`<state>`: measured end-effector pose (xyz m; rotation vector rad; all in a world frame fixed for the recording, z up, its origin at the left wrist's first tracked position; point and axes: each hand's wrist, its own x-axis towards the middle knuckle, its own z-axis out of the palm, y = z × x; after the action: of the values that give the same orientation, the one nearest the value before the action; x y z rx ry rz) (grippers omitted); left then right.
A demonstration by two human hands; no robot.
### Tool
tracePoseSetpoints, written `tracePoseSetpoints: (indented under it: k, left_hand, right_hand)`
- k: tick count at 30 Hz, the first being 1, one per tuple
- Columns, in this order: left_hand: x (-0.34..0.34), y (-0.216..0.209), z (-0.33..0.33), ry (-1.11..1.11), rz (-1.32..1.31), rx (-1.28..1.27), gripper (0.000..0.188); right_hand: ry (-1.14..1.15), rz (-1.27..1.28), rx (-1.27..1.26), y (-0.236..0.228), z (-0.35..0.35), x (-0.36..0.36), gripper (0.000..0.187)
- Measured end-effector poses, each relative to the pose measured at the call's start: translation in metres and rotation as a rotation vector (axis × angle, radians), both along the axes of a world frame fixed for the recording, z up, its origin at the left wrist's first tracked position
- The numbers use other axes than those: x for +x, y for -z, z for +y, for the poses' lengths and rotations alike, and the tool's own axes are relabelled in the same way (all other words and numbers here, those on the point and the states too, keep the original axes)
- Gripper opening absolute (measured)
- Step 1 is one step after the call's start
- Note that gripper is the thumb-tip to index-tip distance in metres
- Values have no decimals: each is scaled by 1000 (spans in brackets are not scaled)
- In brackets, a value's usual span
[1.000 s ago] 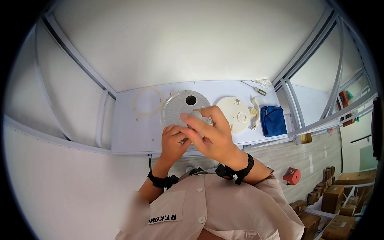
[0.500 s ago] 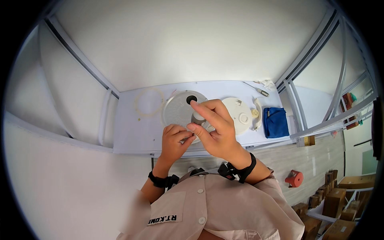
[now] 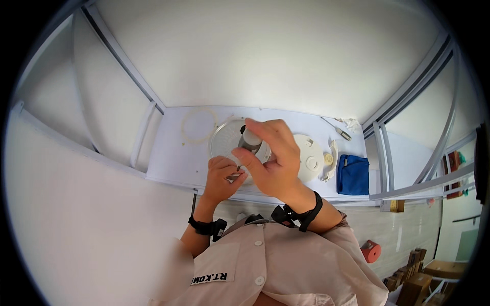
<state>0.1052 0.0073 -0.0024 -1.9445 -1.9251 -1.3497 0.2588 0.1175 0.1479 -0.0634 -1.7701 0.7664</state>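
Observation:
My right hand (image 3: 278, 160) is closed round the grey handle of a screwdriver (image 3: 249, 143), its pale rounded end up, its thin shaft pointing down toward my left fingers. At the screwdriver's tip, my left hand (image 3: 221, 178) is pinched; a small metal piece seems to show between thumb and fingers, too small to name. Both hands are over the near edge of a round silver metal dish (image 3: 219, 143), which they partly cover. A dark round spot on the dish is half hidden behind the screwdriver.
On the white table (image 3: 171, 158) lie a thin pale ring (image 3: 184, 127) at left, and at right a round white cover (image 3: 310, 171), a curved white piece (image 3: 333, 160), a small yellowish disc (image 3: 327, 158), a folded blue cloth (image 3: 353, 176), another screwdriver (image 3: 343, 133) and crumpled white plastic (image 3: 352, 123).
The screwdriver has tilted, so more of its handle and shaft shows. My right hand stays round it and my left fingers stay pinched. The whole view has shifted slightly.

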Motion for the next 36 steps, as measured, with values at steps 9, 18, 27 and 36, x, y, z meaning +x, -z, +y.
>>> tracePoseSetpoints:
  k: [9,18,27,36]
  left_hand:
    - [42,-42,16,-99,78,-12,20]
    - [118,-38,85,105,-48,-1,21]
    - [178,30,157,5,-147,-423,29]
    - [189,90,185,-149,-80,-625,26]
  right_hand:
    - [-189,-23,39,-4,39,51,67]
    - [-92,-136,-92,20,86,146,65]
    - [40,-13,-242,40,122,243,54]
    - [88,-68,-255,57,142,289,55]
